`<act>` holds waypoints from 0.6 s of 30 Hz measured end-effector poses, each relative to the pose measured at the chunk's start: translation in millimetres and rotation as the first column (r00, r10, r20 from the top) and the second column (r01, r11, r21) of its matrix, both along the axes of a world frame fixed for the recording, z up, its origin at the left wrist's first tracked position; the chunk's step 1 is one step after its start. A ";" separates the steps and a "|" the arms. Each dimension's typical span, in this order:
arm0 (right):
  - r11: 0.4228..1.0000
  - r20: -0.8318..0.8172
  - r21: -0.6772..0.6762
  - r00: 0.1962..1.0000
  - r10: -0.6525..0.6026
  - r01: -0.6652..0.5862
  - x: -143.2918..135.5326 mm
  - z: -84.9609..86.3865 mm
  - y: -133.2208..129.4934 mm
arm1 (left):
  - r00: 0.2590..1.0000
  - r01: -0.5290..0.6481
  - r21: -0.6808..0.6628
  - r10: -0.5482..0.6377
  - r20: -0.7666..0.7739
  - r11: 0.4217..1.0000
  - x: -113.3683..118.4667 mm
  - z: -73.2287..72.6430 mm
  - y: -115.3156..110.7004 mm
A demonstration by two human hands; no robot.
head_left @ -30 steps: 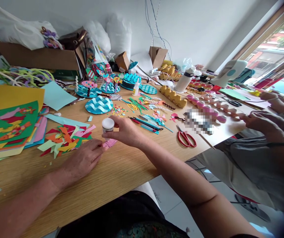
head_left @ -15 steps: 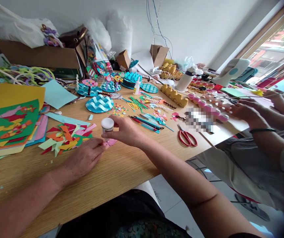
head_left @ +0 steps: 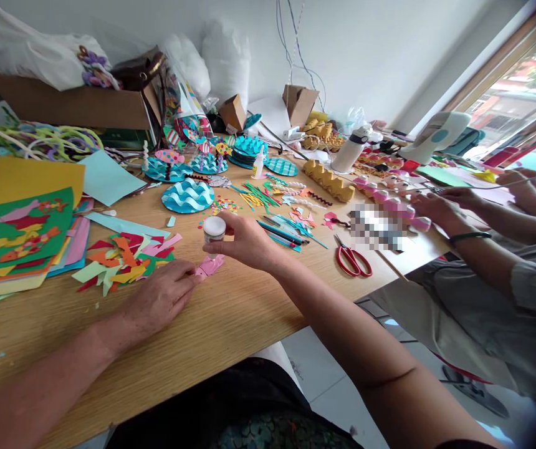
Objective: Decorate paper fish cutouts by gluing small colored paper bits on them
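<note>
My right hand (head_left: 249, 243) is closed around a small white-topped bottle (head_left: 214, 228), thumb on the near side and fingers behind. The bottle's lower end, partly hidden by the thumb, is just over a pink paper cutout (head_left: 209, 267) with dark marks. I cannot tell whether the two touch. At the cutout's left end, my left hand (head_left: 162, 296) rests on the table with its fingertips together, holding the paper there. Left of the bottle lies a pile of coloured paper scraps (head_left: 125, 259).
Brushes (head_left: 282, 234) and red-handled scissors (head_left: 352, 257) lie to the right. Blue wavy discs (head_left: 187, 195), a glue bottle (head_left: 258, 163) and egg-carton strips (head_left: 328, 181) stand farther back. Coloured sheets (head_left: 25, 218) are stacked left. Another person's hands (head_left: 439, 211) work at the right.
My right hand has shifted the bottle a little to the right along the pink cutout, baring more of it. My left hand stays put. The other person's hands have moved left.
</note>
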State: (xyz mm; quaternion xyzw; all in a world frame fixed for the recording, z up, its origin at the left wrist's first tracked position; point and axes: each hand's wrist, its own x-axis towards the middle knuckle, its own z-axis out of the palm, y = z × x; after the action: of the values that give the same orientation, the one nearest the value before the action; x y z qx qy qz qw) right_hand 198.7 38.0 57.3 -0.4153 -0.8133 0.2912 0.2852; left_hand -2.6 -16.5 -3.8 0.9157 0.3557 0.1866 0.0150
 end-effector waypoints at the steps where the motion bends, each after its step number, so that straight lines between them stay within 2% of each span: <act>1: 1.000 -0.007 0.003 1.000 -0.004 0.004 -1.5 -0.2 0.7 | 1.000 0.001 0.002 -0.001 -0.004 1.000 -0.2 -0.3 -0.2; 7: 0.999 -0.017 -0.003 0.999 0.043 -0.043 -4.9 1.2 -1.9 | 1.000 -0.005 -0.010 0.005 -0.023 1.000 -2.3 -4.2 -0.6; 13: 1.000 -0.033 0.005 0.999 -0.001 0.001 3.3 -1.2 3.4 | 1.000 0.012 -0.031 -0.011 0.017 0.999 -1.2 -1.1 -0.5; 18: 1.000 -0.035 0.021 0.999 0.011 -0.010 -5.2 -0.1 -1.3 | 1.000 -0.002 -0.046 0.003 0.017 0.999 -1.9 -2.4 -0.6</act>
State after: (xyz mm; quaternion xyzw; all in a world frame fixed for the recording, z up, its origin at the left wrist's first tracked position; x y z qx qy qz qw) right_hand 193.5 36.8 57.1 -0.4029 -0.8134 0.2912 0.3021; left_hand -4.5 -17.0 -6.2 0.9130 0.3607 0.1864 0.0389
